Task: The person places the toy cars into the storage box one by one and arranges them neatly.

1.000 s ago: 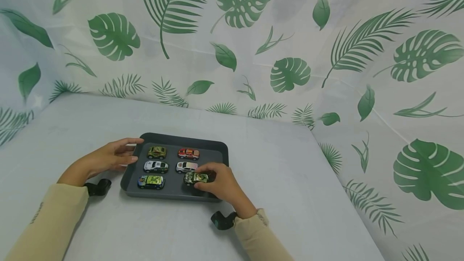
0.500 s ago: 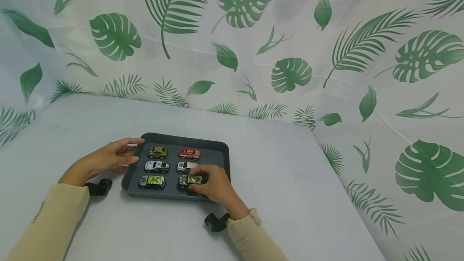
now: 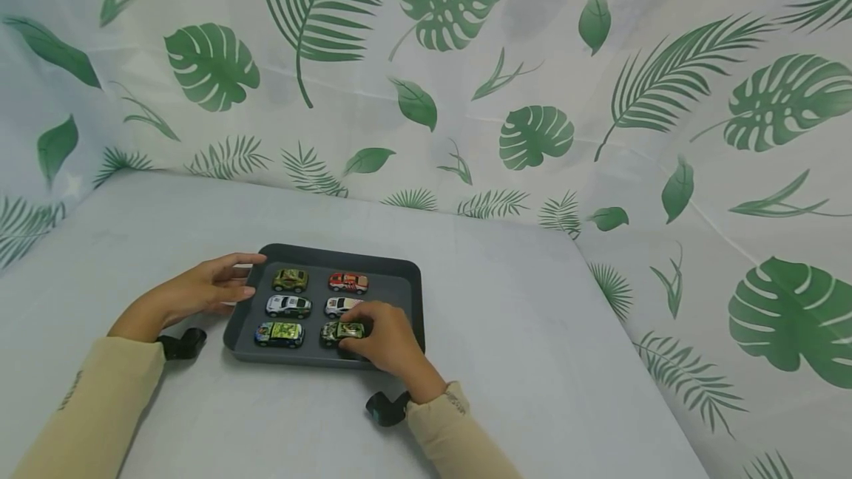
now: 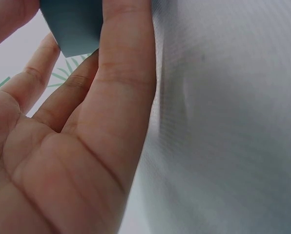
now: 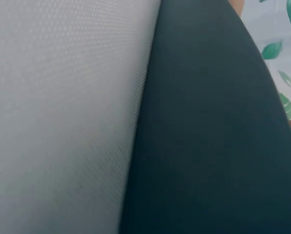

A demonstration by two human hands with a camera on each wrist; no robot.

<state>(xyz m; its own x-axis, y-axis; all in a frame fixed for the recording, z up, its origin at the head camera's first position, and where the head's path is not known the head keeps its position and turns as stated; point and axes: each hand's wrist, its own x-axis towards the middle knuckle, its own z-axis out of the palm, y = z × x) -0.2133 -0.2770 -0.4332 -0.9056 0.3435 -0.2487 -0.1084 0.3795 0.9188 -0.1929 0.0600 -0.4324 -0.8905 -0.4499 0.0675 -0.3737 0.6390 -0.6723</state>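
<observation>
In the head view, my right hand (image 3: pixel 386 338) pinches a green camouflage toy car (image 3: pixel 342 333) between thumb and fingers, at the near right of the dark grey tray (image 3: pixel 393 353). Part of that car is hidden by the hand. My left hand (image 3: pixel 193 293) holds the tray's left edge, thumb and index finger at the rim; the left wrist view shows its fingers around the tray's edge (image 4: pixel 74 29). Left of the pinched car sits a blue and yellow-green toy car (image 3: pixel 279 334). Directly behind it is a white toy car (image 3: pixel 341 307), partly covered by my fingers.
Elsewhere in the tray stand a white and green toy car (image 3: pixel 288 307), an olive camouflage toy car (image 3: pixel 290 280) and a red toy car (image 3: pixel 348 282). The tray lies on a white-covered table (image 3: pixel 506 331), backed by a leaf-printed curtain (image 3: pixel 459 80). The tray's outer wall (image 5: pixel 209 122) fills much of the right wrist view.
My right hand has moved the camouflage car a short way left, bringing it nearer the blue and yellow-green car. The left hand keeps its place at the tray.
</observation>
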